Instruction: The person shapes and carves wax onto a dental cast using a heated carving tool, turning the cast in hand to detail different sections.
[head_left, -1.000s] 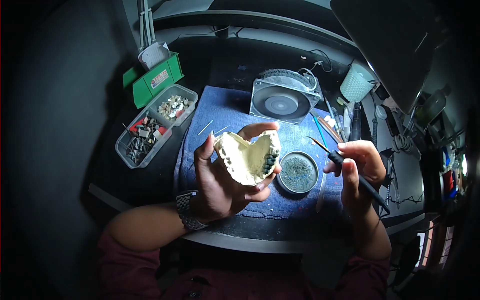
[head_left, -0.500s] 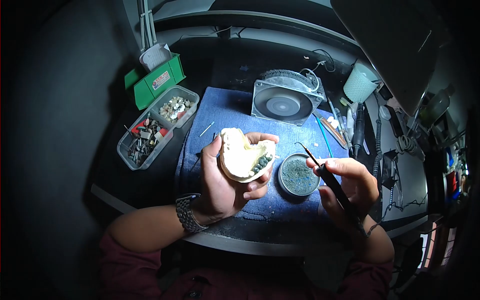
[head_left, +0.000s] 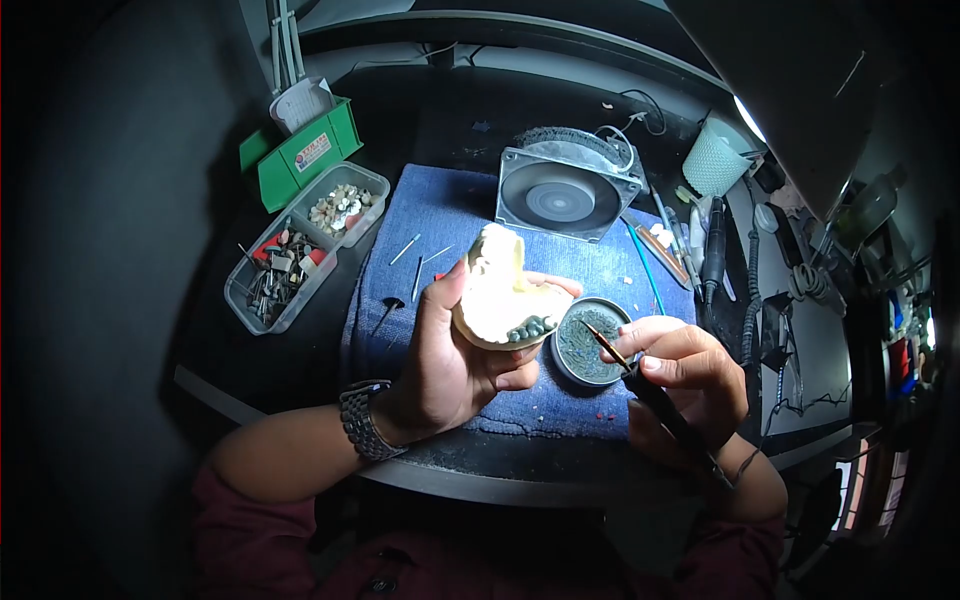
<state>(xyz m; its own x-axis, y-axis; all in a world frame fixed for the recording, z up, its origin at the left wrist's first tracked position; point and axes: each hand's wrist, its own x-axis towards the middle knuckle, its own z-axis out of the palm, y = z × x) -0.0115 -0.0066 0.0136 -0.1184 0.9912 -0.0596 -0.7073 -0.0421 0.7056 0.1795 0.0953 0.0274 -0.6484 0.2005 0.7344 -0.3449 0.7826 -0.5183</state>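
My left hand [head_left: 440,350] is closed around a cream dental cast [head_left: 490,300], tilted up under the light. Dark green wax teeth [head_left: 532,328] sit along the cast's lower right side. In my right hand [head_left: 690,385] is a black electric wax pen [head_left: 665,410], gripped like a pencil, its cord trailing down past the wrist. The pen's thin tip points up and left, over a round tin [head_left: 562,372] of dark green wax shavings. Between the tip and the wax teeth there is a gap. My right fingers partly cover the tin's right side.
A blue towel [head_left: 430,215] lies under the work, with small burs and a black disc tool on it. Behind stands a square fan [head_left: 565,190]. At left are a divided plastic box [head_left: 335,240] and a green bin [head_left: 305,155]; at right, a textured cup [head_left: 717,155] and handpiece [head_left: 714,250].
The cast has turned and tilted in my left hand, shifting slightly right. My right hand has moved a little left and down, bringing the pen's tip over the tin.
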